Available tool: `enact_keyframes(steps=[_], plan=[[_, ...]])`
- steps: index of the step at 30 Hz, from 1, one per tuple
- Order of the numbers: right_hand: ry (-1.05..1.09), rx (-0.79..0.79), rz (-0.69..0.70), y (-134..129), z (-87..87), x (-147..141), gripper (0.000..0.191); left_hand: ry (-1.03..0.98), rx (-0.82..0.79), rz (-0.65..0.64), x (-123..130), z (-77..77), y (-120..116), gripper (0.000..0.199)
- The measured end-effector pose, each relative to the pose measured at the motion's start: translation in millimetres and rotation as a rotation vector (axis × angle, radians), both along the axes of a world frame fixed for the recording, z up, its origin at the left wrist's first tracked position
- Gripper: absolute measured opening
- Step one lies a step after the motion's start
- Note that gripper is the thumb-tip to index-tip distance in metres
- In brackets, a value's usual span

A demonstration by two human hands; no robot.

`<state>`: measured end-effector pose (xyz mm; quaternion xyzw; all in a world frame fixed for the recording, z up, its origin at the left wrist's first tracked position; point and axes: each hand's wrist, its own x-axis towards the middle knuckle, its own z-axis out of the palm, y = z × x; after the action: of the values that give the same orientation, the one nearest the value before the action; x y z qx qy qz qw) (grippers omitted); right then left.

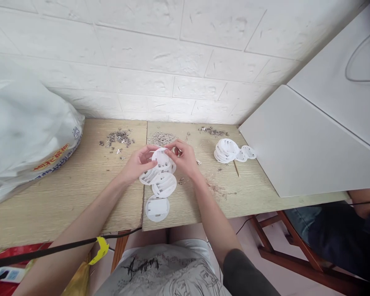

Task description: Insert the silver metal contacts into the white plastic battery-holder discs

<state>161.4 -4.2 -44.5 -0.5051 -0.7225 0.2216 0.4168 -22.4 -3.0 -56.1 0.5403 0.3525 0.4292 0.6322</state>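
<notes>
A white round plastic battery case [162,158] is tilted up between my two hands, with small metal contacts on its face. My left hand [139,163] grips its left edge between thumb and fingers. At the upper right edge, the thumb and fingers of my right hand [183,158] close on the same case. A small dark red thing shows by my right fingers; its kind is unclear. Just below, more white cases [164,185] overlap one another on the table. Nearest me, one more case [157,208] lies flat, showing a rectangular raised part.
Small metal pieces lie in piles at the left [120,139], middle [163,138] and right [214,131]. A stack of white cases [226,150] stands right, beside a thin wooden stick [236,169]. A large plastic bag [27,131] and a white panel [320,144] flank the table [80,185]. Another person sits right.
</notes>
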Motion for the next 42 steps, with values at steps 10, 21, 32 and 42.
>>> enact_keyframes(steps=[10,21,32,42], plan=[[-0.254,0.288,-0.027,-32,-3.0,23,0.03,0.222,0.513,0.176,31,7.5,-7,0.017],[-0.106,-0.045,-0.033,3,0.7,50,0.019,0.322,0.444,0.243,71,6.7,18,0.013],[-0.003,-0.264,-0.083,4,-5.5,51,0.018,0.398,0.234,0.261,79,-13.7,23,0.014],[0.017,-0.335,-0.137,2,-12.8,51,0.01,0.562,0.368,0.208,80,-14.2,20,0.012]])
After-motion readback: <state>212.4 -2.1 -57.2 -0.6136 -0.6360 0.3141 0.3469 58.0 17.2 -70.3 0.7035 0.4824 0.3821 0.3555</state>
